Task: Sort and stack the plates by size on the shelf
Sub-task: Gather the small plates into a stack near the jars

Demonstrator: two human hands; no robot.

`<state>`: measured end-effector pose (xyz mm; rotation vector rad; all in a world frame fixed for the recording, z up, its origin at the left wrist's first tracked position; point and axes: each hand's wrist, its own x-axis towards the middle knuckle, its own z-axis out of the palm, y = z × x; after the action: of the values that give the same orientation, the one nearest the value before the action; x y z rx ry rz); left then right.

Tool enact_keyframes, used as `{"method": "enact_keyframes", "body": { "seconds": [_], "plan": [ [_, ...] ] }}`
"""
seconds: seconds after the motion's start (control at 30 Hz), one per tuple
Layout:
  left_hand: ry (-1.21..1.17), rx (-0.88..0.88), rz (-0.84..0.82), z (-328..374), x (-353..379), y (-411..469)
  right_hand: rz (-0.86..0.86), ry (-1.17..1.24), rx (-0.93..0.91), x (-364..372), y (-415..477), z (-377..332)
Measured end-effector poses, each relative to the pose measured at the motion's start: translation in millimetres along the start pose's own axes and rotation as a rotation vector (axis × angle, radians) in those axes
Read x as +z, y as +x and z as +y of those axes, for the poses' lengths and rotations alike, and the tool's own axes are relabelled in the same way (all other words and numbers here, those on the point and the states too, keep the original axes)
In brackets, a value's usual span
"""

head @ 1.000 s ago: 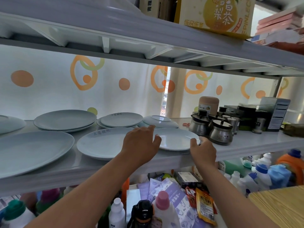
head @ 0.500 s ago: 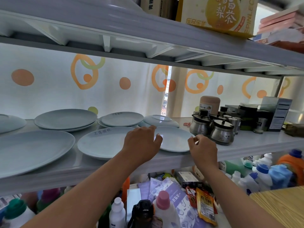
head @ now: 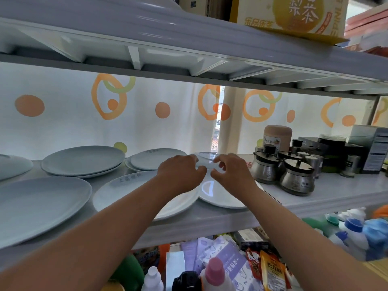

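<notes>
White plates are lying across a pale grey shelf (head: 336, 192) seen from a head-worn camera. Both of the person's bare arms are reaching in over the front edge toward the back edge, near the middle.

The left hand (head: 180, 173) and the right hand (head: 232, 173) are meeting on either side of a small plate (head: 206, 161), which is sitting by the back edge and looking blurred. The fingers of each hand are curling onto its rim, the left from the left side and the right pinching from the right.

Under the forearms, a lettered plate (head: 130, 192) and a plain round plate (head: 222, 196) are lying side by side along the front edge. A large oval plate (head: 37, 206) is filling the front left end. Behind it, a pair of stacked plates (head: 81, 161) is resting near the back edge, and another low stack (head: 155, 159) is sitting just left of the hands.

Toward the right end, steel lidded pots (head: 297, 179) are standing in a cluster, with a tan jar (head: 277, 137) behind them. A white curtain with orange circles (head: 63, 122) is hanging behind the shelf.
</notes>
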<state>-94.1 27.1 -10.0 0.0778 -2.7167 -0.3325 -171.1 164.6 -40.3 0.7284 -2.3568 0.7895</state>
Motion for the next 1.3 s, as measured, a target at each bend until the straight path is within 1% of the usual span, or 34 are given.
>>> {"method": "enact_keyframes", "body": {
  "seconds": [0.2,0.43,0.57,0.7,0.87,1.13,1.3],
  "plan": [
    [0.016,-0.026,-0.072,-19,-2,41,-0.147,-0.118,-0.014,15,47,8],
    [0.055,-0.054,-0.153,-38,12,72,-0.363,-0.279,0.038,46,87,13],
    [0.079,-0.059,-0.173,-45,15,79,-0.441,-0.317,0.061,59,98,12],
    [0.101,-0.048,-0.192,-53,16,83,-0.467,-0.311,0.081,71,107,13],
    [0.113,-0.054,-0.187,-61,17,86,-0.495,-0.395,0.090,84,110,13],
    [0.098,-0.029,-0.147,-63,13,82,-0.458,-0.563,0.032,96,111,2],
    [0.115,-0.016,-0.128,-65,10,80,-0.425,-0.622,0.036,98,110,1]
  ]
}}
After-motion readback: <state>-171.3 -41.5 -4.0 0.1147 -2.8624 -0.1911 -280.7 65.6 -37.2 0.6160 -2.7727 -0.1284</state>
